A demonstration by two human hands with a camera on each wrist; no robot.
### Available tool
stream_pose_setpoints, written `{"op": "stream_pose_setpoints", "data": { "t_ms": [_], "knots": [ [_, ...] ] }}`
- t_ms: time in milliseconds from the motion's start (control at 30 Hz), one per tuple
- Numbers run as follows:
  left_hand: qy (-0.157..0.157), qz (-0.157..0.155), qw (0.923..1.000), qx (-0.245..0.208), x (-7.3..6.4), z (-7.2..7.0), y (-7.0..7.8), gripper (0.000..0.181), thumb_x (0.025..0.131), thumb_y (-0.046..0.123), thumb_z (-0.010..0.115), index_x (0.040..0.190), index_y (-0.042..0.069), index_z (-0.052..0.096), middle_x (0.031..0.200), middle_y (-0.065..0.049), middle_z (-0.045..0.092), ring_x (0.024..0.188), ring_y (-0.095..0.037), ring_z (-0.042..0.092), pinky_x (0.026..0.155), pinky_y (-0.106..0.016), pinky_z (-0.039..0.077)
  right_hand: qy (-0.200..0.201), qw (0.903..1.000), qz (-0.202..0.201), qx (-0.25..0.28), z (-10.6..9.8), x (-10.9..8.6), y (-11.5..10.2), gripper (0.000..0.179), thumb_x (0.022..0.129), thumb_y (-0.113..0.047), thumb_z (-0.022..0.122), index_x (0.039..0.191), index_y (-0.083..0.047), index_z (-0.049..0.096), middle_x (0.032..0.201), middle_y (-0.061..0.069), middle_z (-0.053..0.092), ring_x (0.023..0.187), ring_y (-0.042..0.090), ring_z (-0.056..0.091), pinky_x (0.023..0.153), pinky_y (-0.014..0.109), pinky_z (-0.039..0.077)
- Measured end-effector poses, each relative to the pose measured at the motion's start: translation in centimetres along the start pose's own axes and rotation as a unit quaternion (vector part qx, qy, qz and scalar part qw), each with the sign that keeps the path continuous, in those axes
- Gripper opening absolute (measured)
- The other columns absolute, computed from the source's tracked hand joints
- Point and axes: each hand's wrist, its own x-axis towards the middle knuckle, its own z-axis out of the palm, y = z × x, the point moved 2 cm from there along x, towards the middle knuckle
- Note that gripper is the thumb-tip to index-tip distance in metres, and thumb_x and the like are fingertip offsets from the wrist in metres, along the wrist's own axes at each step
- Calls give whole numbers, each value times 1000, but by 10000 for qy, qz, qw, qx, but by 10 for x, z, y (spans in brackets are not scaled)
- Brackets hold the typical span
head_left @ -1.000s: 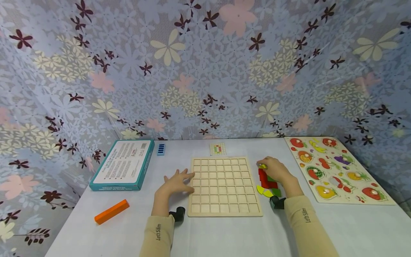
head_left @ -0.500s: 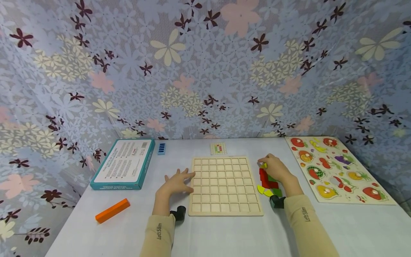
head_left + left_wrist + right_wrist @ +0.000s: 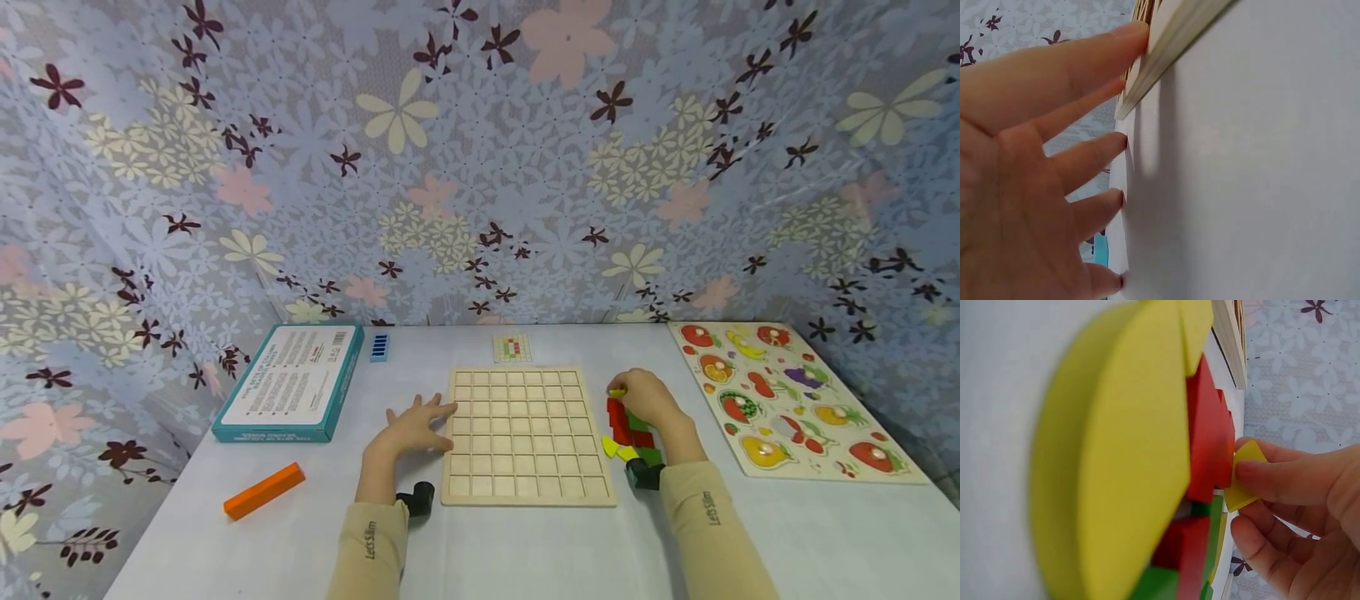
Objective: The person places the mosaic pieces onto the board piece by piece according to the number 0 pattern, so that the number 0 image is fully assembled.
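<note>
A wooden grid board point(image 3: 528, 435) lies at the middle of the table. My left hand point(image 3: 411, 429) spreads its fingers at the board's left side; in the left wrist view the thumb point(image 3: 1104, 50) touches the board's edge. To the board's right, my right hand point(image 3: 651, 402) pinches a small yellow block point(image 3: 1239, 489) between thumb and fingers, at the far end of a group of blocks. In that group are red blocks point(image 3: 619, 423), green blocks point(image 3: 649, 457) and yellow curved blocks point(image 3: 610, 447). A large yellow block point(image 3: 1129, 450) fills the near part of the right wrist view.
Behind the board lies a small colored grid card point(image 3: 512, 347). A teal-edged box point(image 3: 288, 383), a small blue piece point(image 3: 379, 347) and an orange bar point(image 3: 264, 492) are on the left. At the right lies a fruit puzzle board point(image 3: 795, 400).
My right hand has shifted slightly toward me, still pinching the yellow block beside the group. The left hand stays at the board's edge.
</note>
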Motion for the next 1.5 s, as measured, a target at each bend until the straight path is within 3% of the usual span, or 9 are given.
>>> {"op": "stream_pose_setpoints", "data": {
  "t_ms": [133,233,333,433,567,700,933,1133,1500],
  "knots": [
    [123,189,9997,-57,3,-2,-4,66,76,26,73,136,13,48,145,-16,34,136,-43,15,102,-71,-1,176,9997,-4,173,-1,-2,-2,17,85,-1,59,100,3,67,100,22,62,82,30,52,77,45,51],
    [215,312,9987,-342,7,-5,-7,64,79,28,71,136,13,47,144,-15,36,136,-41,18,106,-67,4,398,9983,-81,413,-2,-4,-5,19,86,-5,60,103,2,65,101,21,62,85,30,55,74,42,52],
    [291,309,9954,-863,8,-6,-7,61,81,27,69,136,13,48,143,-15,38,136,-38,21,109,-61,12,599,9957,-145,698,-4,-7,-11,20,87,-7,59,104,2,64,100,21,61,85,29,56,70,39,52],
    [477,333,9871,-1492,9,-8,-7,57,82,23,68,135,12,50,141,-15,41,134,-36,28,110,-55,23,752,9926,-109,945,-6,-10,-18,20,88,-8,58,104,2,62,97,20,60,77,27,57,61,34,52],
    [608,529,9706,-2266,10,-7,-9,52,85,16,66,133,6,50,133,-17,50,121,-34,47,99,-48,42,989,9884,-100,1145,-8,-15,-28,18,87,-9,59,102,2,62,93,19,61,74,28,57,57,32,50],
    [428,502,9637,-2587,11,-2,-15,52,86,14,64,134,3,48,121,-17,58,98,-27,62,80,-38,54,1132,9851,-170,1286,-8,-18,-36,18,86,-9,61,101,1,62,93,18,62,83,30,57,64,37,51],
    [185,151,9529,-3023,10,4,-17,56,83,5,65,134,1,46,116,-19,57,83,-20,64,74,-33,57,1193,9827,-184,1406,-7,-21,-43,20,86,-9,61,103,1,62,94,16,62,87,31,57,67,39,51],
    [92,-90,9495,-3135,9,4,-18,58,80,-1,66,134,-3,45,107,-18,55,71,-16,64,68,-31,58,1317,9789,-238,1545,-8,-21,-46,20,87,-11,62,104,0,62,94,14,62,85,28,58,64,34,50],
    [-156,-36,9312,-3641,10,6,-29,51,81,-1,65,130,-4,49,108,-17,55,80,-19,64,72,-35,58,1342,9741,-92,1818,-9,-22,-56,18,86,-14,63,99,-1,62,96,18,62,89,31,55,70,40,50]
  ]
}}
